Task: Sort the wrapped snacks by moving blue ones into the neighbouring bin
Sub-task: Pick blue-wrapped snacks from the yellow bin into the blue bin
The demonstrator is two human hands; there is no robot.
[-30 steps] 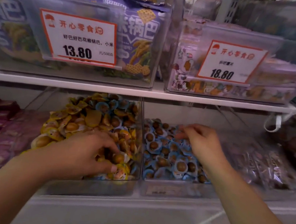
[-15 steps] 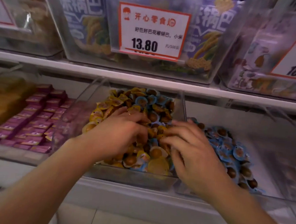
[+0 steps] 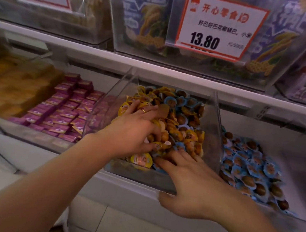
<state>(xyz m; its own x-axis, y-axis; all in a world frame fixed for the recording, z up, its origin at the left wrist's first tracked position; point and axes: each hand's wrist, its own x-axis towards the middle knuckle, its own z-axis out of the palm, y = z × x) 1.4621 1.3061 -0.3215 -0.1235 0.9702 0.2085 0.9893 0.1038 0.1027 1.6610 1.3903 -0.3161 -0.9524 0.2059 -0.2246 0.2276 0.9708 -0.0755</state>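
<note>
Both hands were down in the clear middle bin point(image 3: 214, 125), the landmark of the lower shelf. That bin held a heap of small wrapped snacks, mostly yellow ones point(image 3: 141, 159), with blue ones point(image 3: 170, 101) scattered among them, several near the back of the heap and a few at the front under the fingers.

The left hand point(image 3: 135, 133) lay on the left half of the heap, a gold ring point(image 3: 143, 111) on one finger. Its upper fingers were stretched over the wrappers, while the lower fingers and thumb curled into the pile. Whether they had hold of any snack, I could not tell, since the wrappers hid the tips.

The right hand point(image 3: 195, 187) reached over the front wall of the same bin, fingers spread and fairly straight, the tips pressing into the snacks at the front right corner. Its grip was released; nothing was held in it.

Just right of the middle bin, touching its side wall, stood the neighbouring bin point(image 3: 295, 148), filled with blue snacks only point(image 3: 246, 162). Left of the middle bin lay rows of pink packets point(image 3: 65, 107), and further left some blurred yellow packets point(image 3: 14, 87). Above the middle bin, on the upper shelf's container, hung a price card point(image 3: 220, 27) reading 13.80.
</note>
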